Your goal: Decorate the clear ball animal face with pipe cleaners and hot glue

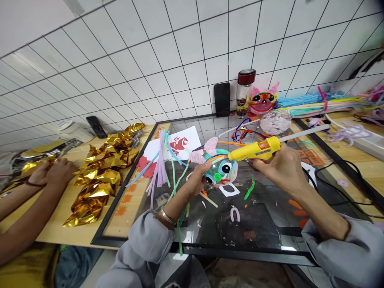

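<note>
My left hand is closed on the left side of a round, clear animal-head craft. Pink ears, a black-and-white eye and coloured pipe-cleaner trim decorate it. In my right hand is a yellow hot glue gun, with a pale glue stick poking from its back. The nozzle sits at the top edge of the craft; whether it touches cannot be made out. Below lie a white paper piece with an oval hole and a green pipe-cleaner bit.
Pipe cleaners and a white sheet with a red design lie left. Along the wall stand a phone, a glass bottle and a finished-looking animal head. Gold foil lies beside another person's hands. Black cables run right.
</note>
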`<state>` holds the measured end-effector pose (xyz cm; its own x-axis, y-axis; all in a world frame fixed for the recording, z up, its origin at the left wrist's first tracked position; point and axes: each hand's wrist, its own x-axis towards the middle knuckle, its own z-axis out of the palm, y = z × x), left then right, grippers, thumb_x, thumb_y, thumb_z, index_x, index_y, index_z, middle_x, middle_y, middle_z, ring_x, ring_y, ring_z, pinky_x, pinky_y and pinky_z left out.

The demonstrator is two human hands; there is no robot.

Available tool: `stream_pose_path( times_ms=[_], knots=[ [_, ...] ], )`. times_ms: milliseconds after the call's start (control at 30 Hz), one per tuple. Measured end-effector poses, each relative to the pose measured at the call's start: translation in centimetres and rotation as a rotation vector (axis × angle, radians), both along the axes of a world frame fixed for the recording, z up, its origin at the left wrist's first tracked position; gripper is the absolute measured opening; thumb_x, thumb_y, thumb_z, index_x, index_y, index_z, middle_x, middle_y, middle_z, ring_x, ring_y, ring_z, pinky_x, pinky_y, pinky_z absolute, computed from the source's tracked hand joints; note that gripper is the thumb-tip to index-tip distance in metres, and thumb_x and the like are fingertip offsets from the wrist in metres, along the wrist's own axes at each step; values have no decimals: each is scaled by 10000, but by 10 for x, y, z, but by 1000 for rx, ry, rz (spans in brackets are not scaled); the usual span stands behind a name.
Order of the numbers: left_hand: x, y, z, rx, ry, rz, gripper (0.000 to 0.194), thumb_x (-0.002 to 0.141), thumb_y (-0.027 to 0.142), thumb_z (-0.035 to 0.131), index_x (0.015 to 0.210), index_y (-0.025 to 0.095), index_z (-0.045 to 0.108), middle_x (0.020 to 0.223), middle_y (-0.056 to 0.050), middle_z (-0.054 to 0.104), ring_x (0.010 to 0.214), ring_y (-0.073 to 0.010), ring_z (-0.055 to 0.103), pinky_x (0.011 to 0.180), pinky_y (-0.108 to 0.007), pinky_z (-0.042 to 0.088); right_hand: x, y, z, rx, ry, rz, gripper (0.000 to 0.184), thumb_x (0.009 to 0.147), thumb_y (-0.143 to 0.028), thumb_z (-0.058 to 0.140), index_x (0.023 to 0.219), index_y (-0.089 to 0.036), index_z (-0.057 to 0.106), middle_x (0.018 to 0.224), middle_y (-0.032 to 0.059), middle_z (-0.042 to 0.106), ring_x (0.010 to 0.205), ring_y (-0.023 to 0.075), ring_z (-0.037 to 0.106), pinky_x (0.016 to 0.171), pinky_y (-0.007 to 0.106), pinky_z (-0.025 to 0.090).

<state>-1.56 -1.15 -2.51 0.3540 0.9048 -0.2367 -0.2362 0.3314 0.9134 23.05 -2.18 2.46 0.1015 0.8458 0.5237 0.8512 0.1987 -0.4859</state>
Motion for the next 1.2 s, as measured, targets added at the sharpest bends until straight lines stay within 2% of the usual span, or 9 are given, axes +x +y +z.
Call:
stream_pose_path(
  times_ms=[233,433,633,733,900,1200],
  knots=[
    [0,1,0,0,26,0,688,624,651,734,1077,131,735,773,-77,718,634,-214,647,485,-304,548,3,-1,0,39,-4,43,202,650,-350,583,699,-261,408,573,-11,531,543,205,562,545,306,408],
    [1,0,0,14,42,-16,701,651,665,709,1119,142,728,871,-101,735,698,-230,664,495,-292,538,4,-2,1,32,-25,58,154,653,-306,573,727,-243,453,617,11,557,597,220,589,578,313,416],
    [1,-1,1,8,37,-1,680,645,645,729,1102,141,739,833,-85,722,657,-197,619,500,-291,537,4,-2,2,42,-33,59,156,645,-306,564,726,-249,443,608,10,554,583,217,578,557,309,410],
    [1,0,2,11,41,-11,677,657,637,722,1128,151,729,865,-86,723,664,-201,629,489,-289,533,4,-1,2,42,-42,52,149,648,-305,555,724,-251,439,614,14,561,585,218,578,553,309,406],
    [1,0,2,-4,56,-13,688,627,665,723,1053,125,737,808,-92,715,657,-221,644,499,-312,545,6,-1,3,25,-70,46,136,659,-294,551,741,-243,455,637,26,580,612,226,594,567,311,404],
    [1,-1,-1,13,34,-18,673,652,653,720,1048,109,729,790,-96,725,622,-208,654,488,-293,543,2,-2,2,33,-38,86,145,675,-329,560,726,-247,452,606,14,563,567,213,575,536,307,399]
  ],
)
